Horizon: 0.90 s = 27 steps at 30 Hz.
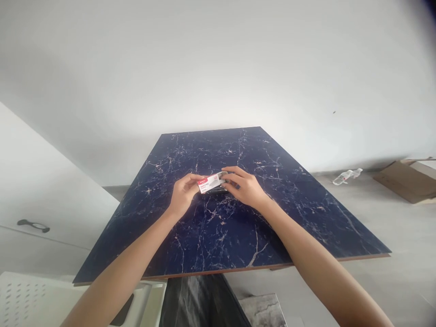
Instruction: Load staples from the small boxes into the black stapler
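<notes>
A small red-and-white cardboard box point(209, 183) with printed text is held tilted above the middle of the table. My left hand point(184, 193) pinches its left end between thumb and fingers. At the box's right end, the fingers of my right hand point(245, 187) are closed around it, with a greyish part showing between them. A dark object with light streaks point(218, 189) lies just below the box, mostly covered by it and by my hands, so its kind cannot be made out.
The blue marbled tabletop point(218, 231) reaches to a white wall point(218, 68). On the floor at right lie clear plastic bottles point(346, 176) and a cardboard box point(405, 181). White furniture with a dark handle point(33, 225) stands left. A white perforated item point(25, 299) is at lower left.
</notes>
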Available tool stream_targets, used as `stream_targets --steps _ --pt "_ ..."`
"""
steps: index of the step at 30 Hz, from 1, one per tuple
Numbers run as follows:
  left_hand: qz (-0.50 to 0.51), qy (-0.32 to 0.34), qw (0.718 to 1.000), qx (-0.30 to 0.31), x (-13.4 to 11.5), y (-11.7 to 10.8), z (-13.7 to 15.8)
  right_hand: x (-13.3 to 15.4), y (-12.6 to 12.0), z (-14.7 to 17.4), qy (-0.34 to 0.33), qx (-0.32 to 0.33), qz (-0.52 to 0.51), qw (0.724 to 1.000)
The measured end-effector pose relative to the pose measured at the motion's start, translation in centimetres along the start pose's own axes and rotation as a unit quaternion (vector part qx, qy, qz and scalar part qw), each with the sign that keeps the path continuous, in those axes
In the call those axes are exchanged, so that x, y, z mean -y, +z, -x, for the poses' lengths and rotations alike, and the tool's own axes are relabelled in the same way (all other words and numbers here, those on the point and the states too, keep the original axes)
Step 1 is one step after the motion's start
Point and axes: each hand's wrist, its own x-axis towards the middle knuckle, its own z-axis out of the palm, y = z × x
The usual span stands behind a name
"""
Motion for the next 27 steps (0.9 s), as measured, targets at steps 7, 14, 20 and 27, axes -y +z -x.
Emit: stream_targets --steps 7,14,20,27 --pt "-0.020 -0.016 1.000 0.006 0.2 -0.3 -0.2 0.6 0.3 -0.3 0.116 0.008 -0.161 0.980" --pt "0.070 -0.061 0.995 -0.036 0.4 -0.1 -0.3 0.6 -0.4 -0.5 0.218 -0.130 -0.389 0.885" --pt "0.134 -0.102 0.986 -0.006 -0.1 -0.1 -0.3 -0.5 -0.6 -0.3 0.272 -0.166 -0.456 0.831" --pt "0.094 -0.111 0.989 0.001 0.1 0.6 -0.1 0.2 0.1 -0.4 0.297 -0.073 -0.454 0.837"
